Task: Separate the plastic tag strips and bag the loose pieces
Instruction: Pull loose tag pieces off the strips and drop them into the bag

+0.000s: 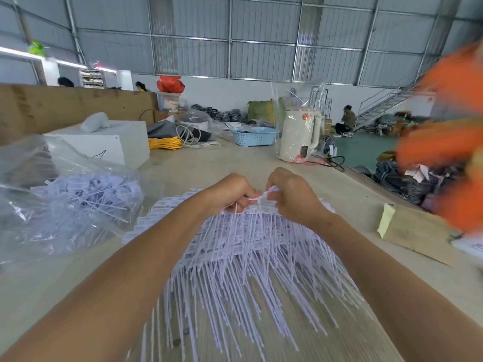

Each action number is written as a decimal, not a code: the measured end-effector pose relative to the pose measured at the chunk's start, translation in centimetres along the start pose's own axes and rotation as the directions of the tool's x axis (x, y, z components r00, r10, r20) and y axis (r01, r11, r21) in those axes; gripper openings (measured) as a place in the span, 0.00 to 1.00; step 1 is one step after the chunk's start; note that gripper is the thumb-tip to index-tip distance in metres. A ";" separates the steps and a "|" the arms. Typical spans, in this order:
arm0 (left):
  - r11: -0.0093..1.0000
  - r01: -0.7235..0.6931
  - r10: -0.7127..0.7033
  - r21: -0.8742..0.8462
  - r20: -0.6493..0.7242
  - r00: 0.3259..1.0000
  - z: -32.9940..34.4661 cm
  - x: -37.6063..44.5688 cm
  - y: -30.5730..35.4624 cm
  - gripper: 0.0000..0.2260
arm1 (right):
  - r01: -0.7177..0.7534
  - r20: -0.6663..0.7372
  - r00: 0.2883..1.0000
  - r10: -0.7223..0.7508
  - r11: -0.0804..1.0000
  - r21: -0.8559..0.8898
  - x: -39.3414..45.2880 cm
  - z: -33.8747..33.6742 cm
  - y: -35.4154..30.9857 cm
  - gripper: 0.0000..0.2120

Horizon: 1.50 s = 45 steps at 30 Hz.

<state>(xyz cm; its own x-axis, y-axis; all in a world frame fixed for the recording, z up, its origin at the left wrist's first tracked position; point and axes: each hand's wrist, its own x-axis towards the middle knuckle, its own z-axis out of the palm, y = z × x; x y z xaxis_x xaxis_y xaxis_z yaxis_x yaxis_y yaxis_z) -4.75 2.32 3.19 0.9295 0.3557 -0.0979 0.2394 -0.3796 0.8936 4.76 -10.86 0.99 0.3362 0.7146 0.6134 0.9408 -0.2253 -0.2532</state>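
Two bare hands meet at the centre of the frame, above the far edge of a broad mat of joined white plastic tag strips. The left hand has its fingers curled round a small cluster of tag heads, and the right hand has its fingers curled against the same cluster from the other side, so one white tag is pinched between them, right where the two hands nearly touch. Both hands are equally close to it. The strips' long thin tails run from the hands down toward the bottom of the frame, fanning outward, so their long axis points at the viewer while the row of tag heads runs left to right under the fingers. Pulling the hands apart sideways looks like the move that would free a piece. At left of the frame, near the left forearm, lies a clear plastic bag already holding loose white tags. Everything rests on a pale wooden bench. Farther back on it are a white box, a coil of yellow cable, a light blue basket and a white kettle wrapped in clear film. An orange blur fills the right edge. The room is a large warehouse with grey corrugated metal walls.
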 end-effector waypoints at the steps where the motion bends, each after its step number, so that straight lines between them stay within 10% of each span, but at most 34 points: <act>1: 1.000 0.018 -0.018 -0.006 0.031 0.999 -0.1 -0.2 -0.1 0.15 | -0.011 -0.032 0.999 0.011 1.000 -0.011 -0.1 -0.1 0.6 0.08; 5: 0.992 -0.028 0.025 0.124 0.026 0.999 -0.9 -0.7 -0.5 0.14 | -0.399 -0.164 0.824 0.543 0.759 0.514 0.1 -2.7 2.6 0.05; 8: 0.978 -0.106 0.101 0.177 0.039 0.994 -1.1 -1.0 -0.6 0.11 | -0.413 -0.103 0.733 0.672 0.560 0.718 0.8 -5.4 3.2 0.09; 16: 0.950 -0.182 0.167 0.254 0.077 0.983 -0.3 -1.0 -0.2 0.08 | -0.384 0.073 0.908 0.413 0.750 0.538 1.8 -7.1 0.5 0.04; 37: 0.857 -0.192 0.268 0.479 -0.095 0.959 -0.3 0.1 -1.1 0.13 | -0.399 0.197 0.916 0.348 0.828 0.394 0.6 -2.1 -2.0 0.03; 45: 0.952 -0.117 0.142 0.283 -0.069 0.987 -0.2 -0.3 -0.9 0.18 | -0.320 0.155 0.942 0.297 0.935 0.154 0.6 -1.5 -2.0 0.07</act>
<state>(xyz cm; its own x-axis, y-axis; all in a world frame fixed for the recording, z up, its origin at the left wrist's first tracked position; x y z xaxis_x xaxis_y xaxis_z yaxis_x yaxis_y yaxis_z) -5.33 2.75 2.51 0.9324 0.3563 0.0606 0.1983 -0.6446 0.7384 3.10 -10.94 2.98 0.5895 0.7092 0.3867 0.7654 -0.3374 -0.5481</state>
